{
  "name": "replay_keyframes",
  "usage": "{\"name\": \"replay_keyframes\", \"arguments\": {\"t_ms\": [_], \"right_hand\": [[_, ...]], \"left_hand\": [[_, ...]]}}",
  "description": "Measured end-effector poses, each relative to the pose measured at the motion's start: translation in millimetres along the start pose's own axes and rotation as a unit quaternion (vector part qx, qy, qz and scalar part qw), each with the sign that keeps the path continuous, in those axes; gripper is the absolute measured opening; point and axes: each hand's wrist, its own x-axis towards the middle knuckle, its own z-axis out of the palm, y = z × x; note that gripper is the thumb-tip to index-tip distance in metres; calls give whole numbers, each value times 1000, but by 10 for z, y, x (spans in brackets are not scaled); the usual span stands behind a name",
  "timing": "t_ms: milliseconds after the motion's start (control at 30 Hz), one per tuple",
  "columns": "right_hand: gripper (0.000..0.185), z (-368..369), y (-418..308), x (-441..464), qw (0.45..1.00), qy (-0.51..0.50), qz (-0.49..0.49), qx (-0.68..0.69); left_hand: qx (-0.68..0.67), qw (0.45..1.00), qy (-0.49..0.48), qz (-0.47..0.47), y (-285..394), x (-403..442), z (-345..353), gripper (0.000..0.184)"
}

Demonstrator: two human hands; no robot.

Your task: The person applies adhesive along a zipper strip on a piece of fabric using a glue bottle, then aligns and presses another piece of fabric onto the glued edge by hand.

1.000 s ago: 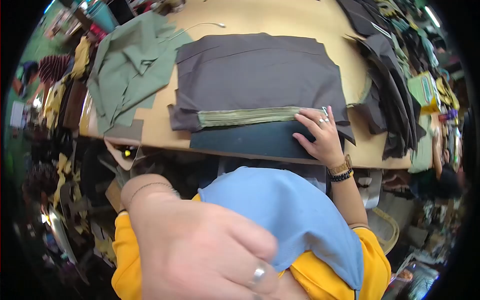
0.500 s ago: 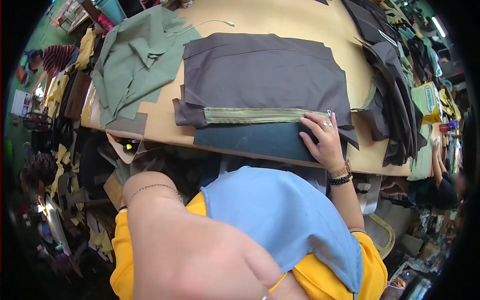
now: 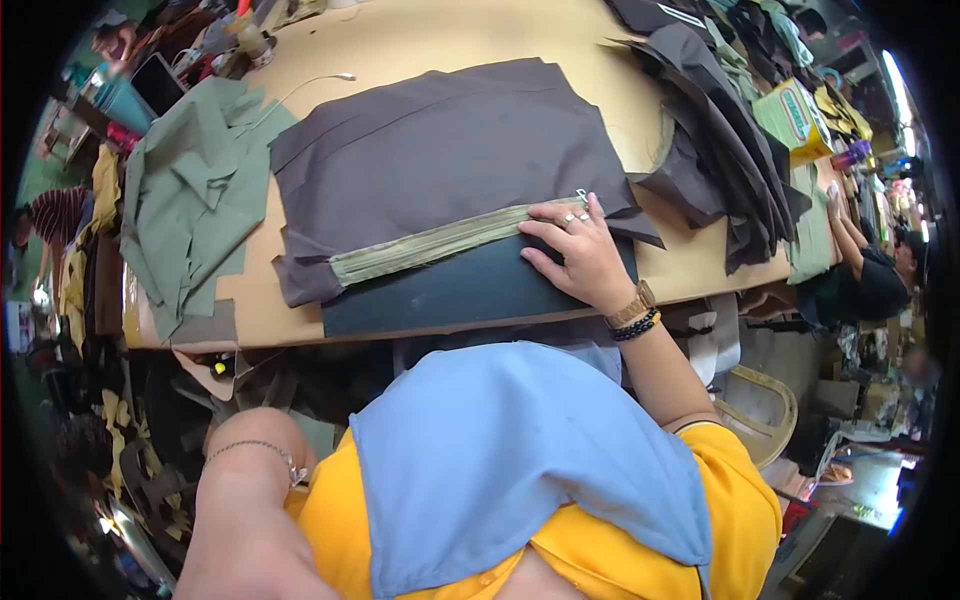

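Note:
A dark grey-brown fabric piece (image 3: 440, 150) lies spread on the table. Along its near edge runs an olive-green zipper (image 3: 430, 243), with a metal pull (image 3: 582, 196) at its right end. My right hand (image 3: 580, 255) rests on that end, fingers stretched out over the tape and thumb apart on the dark board (image 3: 440, 290) beneath. My left hand (image 3: 255, 565) is raised close to the camera at the lower left, away from the fabric. Its fingers fall outside the picture.
Crumpled green fabric (image 3: 200, 190) lies on the left of the table (image 3: 420, 35). Dark cloth pieces (image 3: 720, 150) are heaped on the right, near a yellow-and-green box (image 3: 793, 118). A thin cord (image 3: 310, 82) lies at the back. Another person (image 3: 860, 270) is at the far right.
The view has turned, so the table and fabric appear tilted and further left. My left hand has moved toward the lower left, partly out of view. My right hand stays on the zipper's end.

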Motion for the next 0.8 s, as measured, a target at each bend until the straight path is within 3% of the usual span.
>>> {"name": "replay_keyframes", "arguments": {"t_ms": [133, 200, 267, 300, 333, 367, 400, 433, 467, 500, 533, 567, 600, 667, 767, 800], "right_hand": [[30, -17, -22, 5, 1000, -1, 15, -4], [32, -1, -6, 19, 1000, 1, 21, -6], [39, -13, -20, 29, 999, -16, 34, -14], [44, -6, -24, 30, 999, -23, 36, -17], [48, 8, -43, 37, 999, -21, 41, -4], [52, 19, -70, 29, 999, -20, 46, 6], [55, 23, -91, 21, 998, -21, 50, 15], [58, 13, -110, 22, 998, -24, 55, 8], [60, 1, -125, 28, 998, -27, 59, 0], [63, 4, -127, 24, 997, -32, 63, -9], [61, 32, -117, 12, 997, -26, 71, -12], [61, 47, -130, 6, 996, -23, 86, -20], [61, 53, -144, -2, 994, -20, 103, -29], [61, 57, -145, -25, 992, -15, 122, -34], [61, 35, -146, -30, 994, -7, 105, -38], [61, 19, -138, -29, 996, -6, 88, -18]], "left_hand": [[-65, 997, -50, 13, -109, 77, -58, 50], [22, 959, -219, 180, -28, 45, -98, 48], [-48, 947, -306, 90, 27, -36, -158, 44], [-152, 941, -293, -79, -3, -116, -234, 43], [-248, 901, -261, -242, -64, -209, -326, 42], [-189, 924, -248, -220, -204, -318, -463, 32], [-230, 899, -260, -268, -377, -386, -629, 40], [-40, 937, -143, -315, -439, -511, -686, 31], [165, 900, -14, -404, -501, -636, -742, 22], [276, 820, 98, -492, -563, -764, -798, 13], [374, 734, 181, -538, -718, -976, -961, 24], [562, 676, 136, -457, -847, -1210, -1153, 27], [640, 571, 92, -506, -847, -1268, -1283, 31], [617, 562, 203, -511, -885, -1639, -1645, 38], [810, 374, 109, -437, -791, -2206, -2126, 43], [796, 360, 124, -471, -755, -2312, -2171, 42]]}}
